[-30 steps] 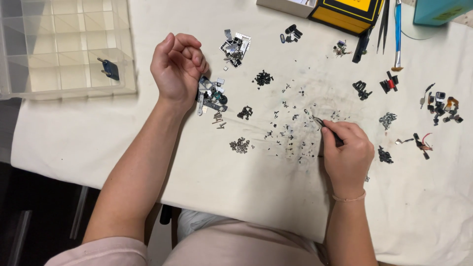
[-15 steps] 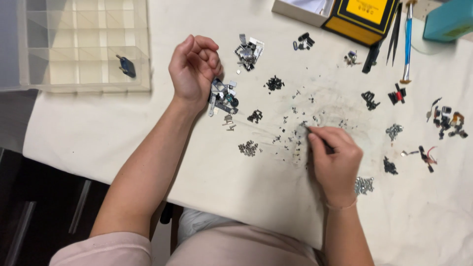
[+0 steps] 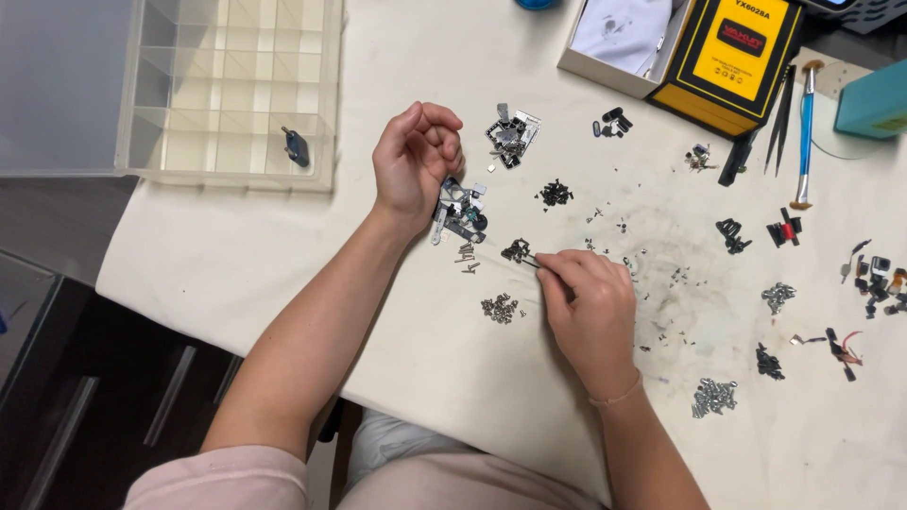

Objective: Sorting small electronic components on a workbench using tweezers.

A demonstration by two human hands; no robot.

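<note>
Right hand pinched shut on tweezers, tips at small dark parts cluster, 6 o'clock from metal bracket pile | Left hand loosely curled at 12 o'clock, contents hidden | Parts judged tiny, light, rigid, easily flicked; best gripped across flat sides | White table, clear compartment box at 10 o'clock.

Left hand: resting on its outer edge, fingers curling loosely inward, palm facing right.
Left forearm: reaching up from lower left, bare.
Right hand: lying knuckles up, fingertips pinching together, pointing up-left.
Right wrist: bending slightly.
</note>
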